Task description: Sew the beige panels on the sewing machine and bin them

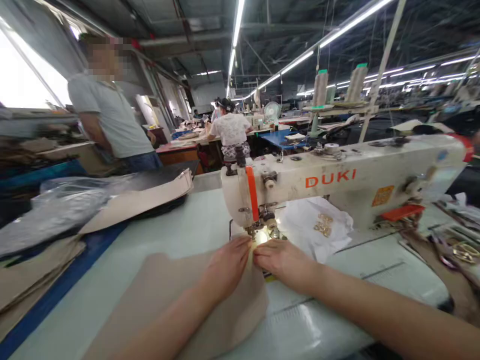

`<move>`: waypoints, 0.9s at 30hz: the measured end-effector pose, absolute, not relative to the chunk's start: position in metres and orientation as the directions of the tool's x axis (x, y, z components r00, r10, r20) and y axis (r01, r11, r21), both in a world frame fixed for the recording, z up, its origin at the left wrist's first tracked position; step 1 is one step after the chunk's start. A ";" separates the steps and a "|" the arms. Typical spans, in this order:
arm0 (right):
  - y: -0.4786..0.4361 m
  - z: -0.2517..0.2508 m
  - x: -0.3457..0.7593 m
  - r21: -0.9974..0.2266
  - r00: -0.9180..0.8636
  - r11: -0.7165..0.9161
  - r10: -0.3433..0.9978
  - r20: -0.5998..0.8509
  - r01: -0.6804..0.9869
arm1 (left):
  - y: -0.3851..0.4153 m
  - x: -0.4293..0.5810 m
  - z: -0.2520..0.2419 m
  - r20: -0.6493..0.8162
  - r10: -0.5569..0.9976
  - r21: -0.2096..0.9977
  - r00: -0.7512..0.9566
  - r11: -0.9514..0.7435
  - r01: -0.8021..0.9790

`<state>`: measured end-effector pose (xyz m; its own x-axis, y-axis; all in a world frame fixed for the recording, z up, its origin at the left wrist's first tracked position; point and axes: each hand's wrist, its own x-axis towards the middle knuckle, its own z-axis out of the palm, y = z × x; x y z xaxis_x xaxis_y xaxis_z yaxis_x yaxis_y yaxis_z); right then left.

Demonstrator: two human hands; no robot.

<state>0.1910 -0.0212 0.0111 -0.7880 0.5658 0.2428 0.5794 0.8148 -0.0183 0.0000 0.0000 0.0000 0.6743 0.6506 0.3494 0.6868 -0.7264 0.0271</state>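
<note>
A large beige fabric panel (172, 290) lies on the pale table, its upper edge under the needle area of a white sewing machine (288, 175) marked DUKI. Close to the lit presser foot (258, 234), my left hand (230, 262) holds the panel's edge, fingers bent together on the cloth. Opposite it, my right hand (281, 262) pinches the same edge from the right, fingertips nearly meeting those of the left. The fingers hide the exact spot where the needle enters.
White paper with gold metal rings (323, 225) lies behind the needle. Stacked beige pieces (33, 275) and clear plastic (71, 205) cover the left side. Thread cones (320, 89) stand behind the machine. One person (108, 110) stands at left; another (232, 127) is farther ahead.
</note>
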 end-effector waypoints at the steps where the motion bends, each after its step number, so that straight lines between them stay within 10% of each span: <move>1: -0.021 0.011 0.191 -0.017 -0.787 0.815 0.565 0.249 0.580 | -0.001 0.000 0.001 0.349 0.656 0.034 0.670 -0.723 0.690; 27: -0.015 0.010 0.188 0.010 -0.769 0.800 0.572 0.286 0.599 | 0.013 -0.004 -0.002 0.417 0.611 0.020 0.673 -0.746 0.665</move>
<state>0.1884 -0.0153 0.0102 -0.7686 0.5721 0.2862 0.5994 0.8004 0.0096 -0.0044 0.0125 -0.0020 0.6726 0.6111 0.4173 0.6654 -0.7462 0.0204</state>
